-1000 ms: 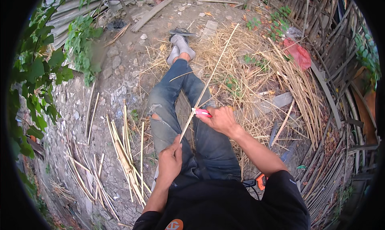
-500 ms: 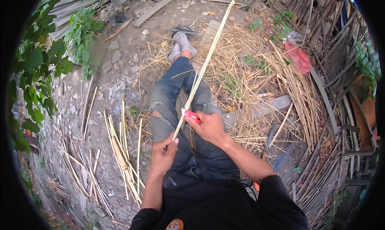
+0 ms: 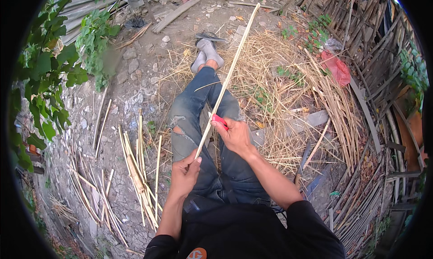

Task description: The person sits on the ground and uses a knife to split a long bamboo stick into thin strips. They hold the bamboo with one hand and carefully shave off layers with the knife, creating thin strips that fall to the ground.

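I sit on the ground with my legs in torn blue jeans stretched out ahead. My left hand (image 3: 185,174) grips the near end of a long pale bamboo strip (image 3: 230,71) that runs up and away past my feet. My right hand (image 3: 235,135) holds a red-handled knife (image 3: 219,121) against the strip, a little above my left hand. The blade itself is hidden by the strip and my fingers.
Split bamboo strips (image 3: 137,173) lie on the dirt to my left. Dry shavings and straw (image 3: 279,83) cover the ground to my right. Leafy plants (image 3: 49,78) stand at the left, stacked poles (image 3: 374,47) at the right, a red bag (image 3: 336,67) beyond.
Both hands have slid nearer my body along the strip, and the strip has swung a little more upright, its far end higher in view.
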